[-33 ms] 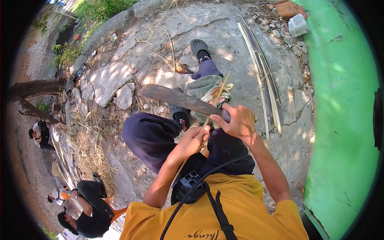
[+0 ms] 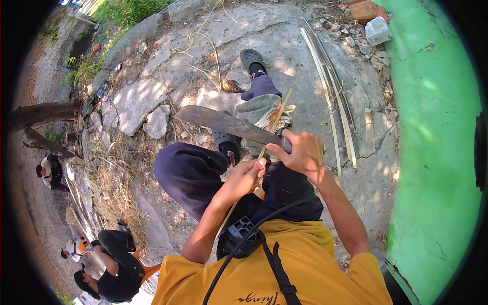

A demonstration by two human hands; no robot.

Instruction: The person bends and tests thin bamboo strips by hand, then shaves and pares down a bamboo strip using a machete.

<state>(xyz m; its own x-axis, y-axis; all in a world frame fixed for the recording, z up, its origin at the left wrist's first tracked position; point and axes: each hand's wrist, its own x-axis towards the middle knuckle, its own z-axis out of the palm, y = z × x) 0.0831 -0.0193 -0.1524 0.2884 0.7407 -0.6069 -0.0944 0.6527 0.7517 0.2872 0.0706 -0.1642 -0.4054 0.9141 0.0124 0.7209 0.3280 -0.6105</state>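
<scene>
My right hand (image 2: 305, 154) is closed around the handle end of a machete (image 2: 218, 123), whose broad dark blade points left across my lap. In my left hand (image 2: 239, 181) a thin bamboo strip (image 2: 279, 114) is pinched between thumb and fingers. The strip runs slantwise past the blade, and its far end sticks up beyond it. Its near end passes back under my left forearm. Where strip and blade cross, I cannot tell how firmly they touch. A greenish patterned cloth (image 2: 250, 108) lies over my right leg beneath them.
Several long bamboo strips (image 2: 325, 84) lie on cracked concrete at right, alongside a green wall (image 2: 432, 152). A pale block (image 2: 378, 31) and rubble sit at the wall's far end. Dry straw (image 2: 114, 188) lies at left. Other people, one in black (image 2: 119, 274), sit further left.
</scene>
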